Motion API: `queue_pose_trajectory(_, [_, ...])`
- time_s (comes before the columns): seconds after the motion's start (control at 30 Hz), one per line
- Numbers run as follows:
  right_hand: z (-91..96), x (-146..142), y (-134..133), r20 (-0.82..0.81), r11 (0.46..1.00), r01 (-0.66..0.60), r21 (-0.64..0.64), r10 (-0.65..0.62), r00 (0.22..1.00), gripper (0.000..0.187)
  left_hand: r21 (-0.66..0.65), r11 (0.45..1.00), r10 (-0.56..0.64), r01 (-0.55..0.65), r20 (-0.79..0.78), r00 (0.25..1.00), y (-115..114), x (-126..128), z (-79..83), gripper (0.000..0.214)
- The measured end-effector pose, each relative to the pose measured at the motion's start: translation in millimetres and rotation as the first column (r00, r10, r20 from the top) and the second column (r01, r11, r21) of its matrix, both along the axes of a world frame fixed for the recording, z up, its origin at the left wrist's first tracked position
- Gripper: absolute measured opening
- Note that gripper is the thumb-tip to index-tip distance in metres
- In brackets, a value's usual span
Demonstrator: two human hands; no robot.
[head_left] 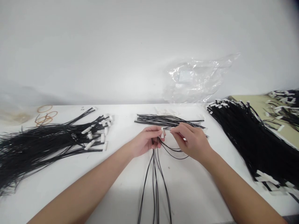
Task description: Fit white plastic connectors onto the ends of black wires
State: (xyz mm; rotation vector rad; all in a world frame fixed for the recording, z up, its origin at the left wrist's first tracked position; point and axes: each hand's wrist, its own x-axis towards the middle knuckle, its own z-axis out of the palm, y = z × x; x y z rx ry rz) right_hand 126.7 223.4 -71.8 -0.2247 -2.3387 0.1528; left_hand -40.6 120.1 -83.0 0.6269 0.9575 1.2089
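Between the fingertips of my left hand (149, 140) is a small white connector (163, 133). Several thin black wires (154, 177) hang down from below that hand toward the bottom of the view, and a few others loop off to the right. Just right of the connector, my right hand (192, 140) pinches a thin black wire (167, 128) between thumb and forefinger, the wire running toward the connector. Whether its tip sits inside the connector I cannot tell. A bundle of loose black wires (163, 119) lies on the table just behind both hands.
On the left lies a heap of black wires with white connectors (46, 143). A thick black wire bundle (254, 140) covers the right side. Rubber bands (46, 116) are at the back left, a clear plastic bag (198, 79) at the back, and more harnesses (286, 101) far right.
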Motion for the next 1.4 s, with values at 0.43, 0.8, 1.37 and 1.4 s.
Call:
queue_pose_trajectory(0.43, [2.2, 2.7, 2.7, 0.064, 0.992, -0.02, 0.126, 0.012, 0.998, 0.015, -0.006, 1.0, -0.015, 0.015, -0.003, 1.0, 0.3, -0.1, -2.4, 0.02])
queue_pose_trajectory(0.8, [2.9, 1.4, 1.8, 0.035, 0.98, -0.025, 0.199, 0.018, 0.999, 0.016, -0.026, 1.0, -0.015, 0.015, 0.008, 1.0, 0.5, -0.6, -3.3, 0.019])
queue_pose_trajectory(1.37, [3.4, 3.0, 1.9, 0.002, 0.995, -0.006, 0.102, 0.006, 1.0, 0.01, 0.008, 1.0, 0.005, -0.006, 0.012, 1.0, 0.7, 0.6, -0.6, 0.02])
queue_pose_trajectory(1.4, [2.9, 2.5, 1.8, -0.001, 0.994, -0.002, 0.11, 0.002, 1.0, 0.009, 0.006, 1.0, 0.001, -0.001, 0.014, 1.0, 0.6, 0.5, -0.4, 0.02])
